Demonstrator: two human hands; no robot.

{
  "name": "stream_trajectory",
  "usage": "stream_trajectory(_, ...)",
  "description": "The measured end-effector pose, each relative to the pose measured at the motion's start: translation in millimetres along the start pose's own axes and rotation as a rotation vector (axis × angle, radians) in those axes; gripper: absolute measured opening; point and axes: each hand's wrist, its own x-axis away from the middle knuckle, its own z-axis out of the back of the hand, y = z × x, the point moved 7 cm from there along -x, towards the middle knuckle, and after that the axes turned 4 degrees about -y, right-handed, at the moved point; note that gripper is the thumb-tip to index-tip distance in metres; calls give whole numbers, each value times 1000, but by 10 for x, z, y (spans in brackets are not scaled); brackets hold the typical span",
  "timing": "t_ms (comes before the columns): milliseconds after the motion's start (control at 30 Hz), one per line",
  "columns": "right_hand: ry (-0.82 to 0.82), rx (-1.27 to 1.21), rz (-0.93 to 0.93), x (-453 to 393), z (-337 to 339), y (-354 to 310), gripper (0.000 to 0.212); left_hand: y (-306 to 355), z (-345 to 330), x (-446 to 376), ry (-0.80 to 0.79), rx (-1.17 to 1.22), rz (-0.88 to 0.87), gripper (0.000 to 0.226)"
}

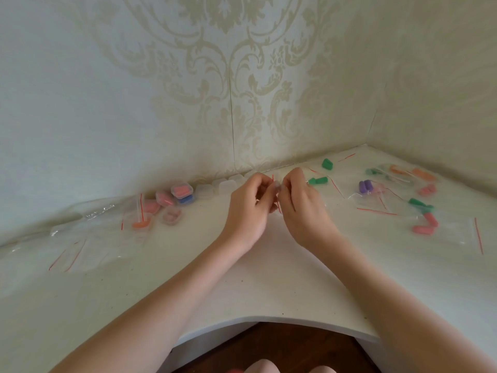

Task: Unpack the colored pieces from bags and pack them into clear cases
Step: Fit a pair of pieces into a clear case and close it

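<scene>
Left hand (248,204) and right hand (298,203) meet above the white worktop (269,278), both pinching a small clear bag (276,188) with a red strip. Filled clear cases (182,191) sit left by the wall; loose green pieces (318,180), bagged pieces and empty bags lie right.

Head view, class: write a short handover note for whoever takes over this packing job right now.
Left hand and right hand: both pinch a small clear zip bag with a red strip, held above the white table; what is inside cannot be told.
Done: filled clear cases sit left by the wall; flat emptied bags lie far left.
Left: loose and bagged green pieces, purple pieces and pink pieces on the right; empty clear cases wait in a row along the wall.
</scene>
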Motion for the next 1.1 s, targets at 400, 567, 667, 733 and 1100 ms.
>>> stream_trajectory(400,160,278,-105,-38,214,71,19,-21,-59,10,-120,-447,-165,30)
stream_trajectory(567,151,314,184,-7,221,-125,12,33,24,4,-23,-463,-172,36)
stream_trajectory(667,118,431,275,-18,133,-114,22,98,51,26,14,-470,-229,33)
stream_trajectory(733,88,424,207,-48,115,-25,22,215,17,82,42,-517,-341,31)
stream_trajectory(1100,-52,-217,-203,-70,74,181,29,384,-101,206,-11,-485,-537,32)
